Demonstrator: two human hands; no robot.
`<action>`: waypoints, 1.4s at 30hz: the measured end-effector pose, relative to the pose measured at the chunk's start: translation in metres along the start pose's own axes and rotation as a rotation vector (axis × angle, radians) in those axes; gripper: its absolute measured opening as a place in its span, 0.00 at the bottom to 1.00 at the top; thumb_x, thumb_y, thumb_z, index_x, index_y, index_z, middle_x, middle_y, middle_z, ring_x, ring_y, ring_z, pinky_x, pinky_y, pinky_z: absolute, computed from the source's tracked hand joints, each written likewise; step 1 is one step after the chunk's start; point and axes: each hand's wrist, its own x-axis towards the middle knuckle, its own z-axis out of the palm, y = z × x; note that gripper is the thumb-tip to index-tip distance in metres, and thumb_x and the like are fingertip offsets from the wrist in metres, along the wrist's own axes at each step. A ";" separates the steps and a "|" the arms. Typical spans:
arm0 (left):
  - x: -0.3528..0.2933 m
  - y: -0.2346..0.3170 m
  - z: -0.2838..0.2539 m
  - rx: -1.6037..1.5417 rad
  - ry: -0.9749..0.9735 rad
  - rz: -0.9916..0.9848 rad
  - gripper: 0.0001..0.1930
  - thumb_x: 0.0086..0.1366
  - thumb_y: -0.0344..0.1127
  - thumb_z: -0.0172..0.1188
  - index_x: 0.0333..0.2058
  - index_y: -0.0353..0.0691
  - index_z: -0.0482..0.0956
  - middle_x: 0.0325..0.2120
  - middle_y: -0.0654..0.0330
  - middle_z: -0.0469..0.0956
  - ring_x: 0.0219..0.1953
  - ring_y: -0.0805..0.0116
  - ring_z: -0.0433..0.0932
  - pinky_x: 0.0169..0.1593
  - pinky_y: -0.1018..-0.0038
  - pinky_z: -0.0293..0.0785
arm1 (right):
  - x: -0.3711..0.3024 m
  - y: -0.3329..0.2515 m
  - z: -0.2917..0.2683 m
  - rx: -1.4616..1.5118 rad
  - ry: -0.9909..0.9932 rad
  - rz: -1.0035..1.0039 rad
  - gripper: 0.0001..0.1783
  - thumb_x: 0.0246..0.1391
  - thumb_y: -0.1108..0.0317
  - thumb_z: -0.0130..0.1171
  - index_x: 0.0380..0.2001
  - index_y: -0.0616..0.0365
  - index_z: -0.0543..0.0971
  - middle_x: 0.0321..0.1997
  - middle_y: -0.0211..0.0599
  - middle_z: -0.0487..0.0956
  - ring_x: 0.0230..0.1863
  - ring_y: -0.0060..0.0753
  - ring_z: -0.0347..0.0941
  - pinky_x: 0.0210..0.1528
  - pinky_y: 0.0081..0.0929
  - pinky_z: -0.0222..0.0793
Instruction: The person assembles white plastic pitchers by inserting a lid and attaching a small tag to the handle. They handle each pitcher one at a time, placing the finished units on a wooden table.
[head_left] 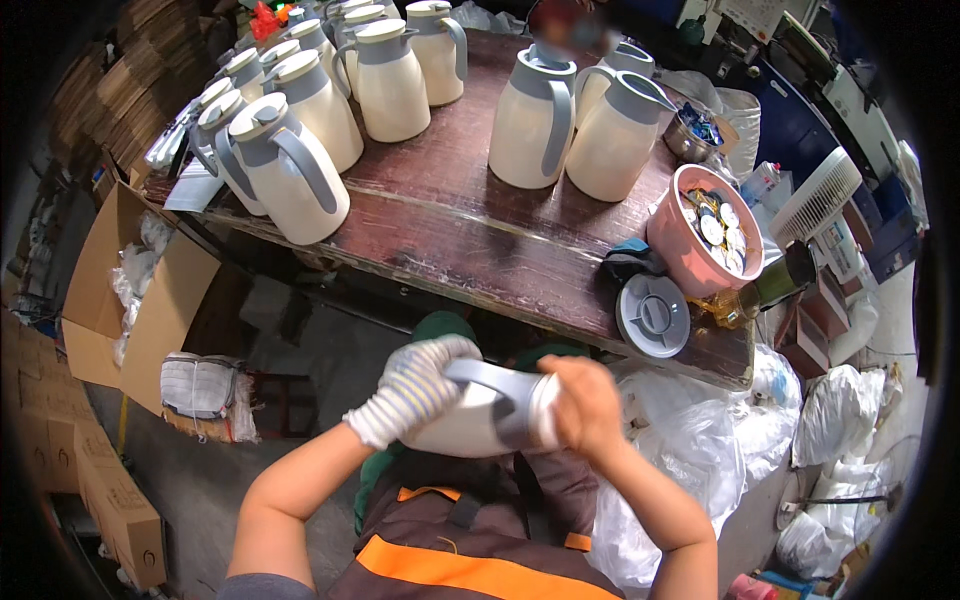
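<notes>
A white thermos jug point(470, 424) with a grey collar and handle lies on its side above my lap. My left hand point(420, 388), in a striped knit glove, is wrapped round the jug near the base of its handle. At the other end, my bare right hand point(588, 408) is closed over the white lid point(544, 408), slightly blurred; its fingertips are partly hidden. On the table ahead, a lidded jug point(290, 178) stands at the front of the left group. Two jugs with no lid visible, one of them the front jug point(618, 140), stand right of centre beside another jug point(533, 120).
A pink bucket point(690, 262) of round white-topped parts stands at the right of the dark wooden table point(430, 225), with a grey round lid point(653, 316) at the edge. An open carton point(165, 300) is at left; clear plastic bags point(690, 430) lie at right. Someone is across the table.
</notes>
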 end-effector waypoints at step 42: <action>-0.035 -0.008 -0.018 -0.367 -0.507 -0.027 0.15 0.57 0.38 0.67 0.41 0.37 0.81 0.30 0.65 0.79 0.34 0.78 0.76 0.40 0.75 0.75 | 0.073 -0.043 -0.004 0.102 -0.282 -0.317 0.39 0.45 0.35 0.59 0.50 0.55 0.74 0.49 0.42 0.73 0.54 0.43 0.68 0.57 0.45 0.58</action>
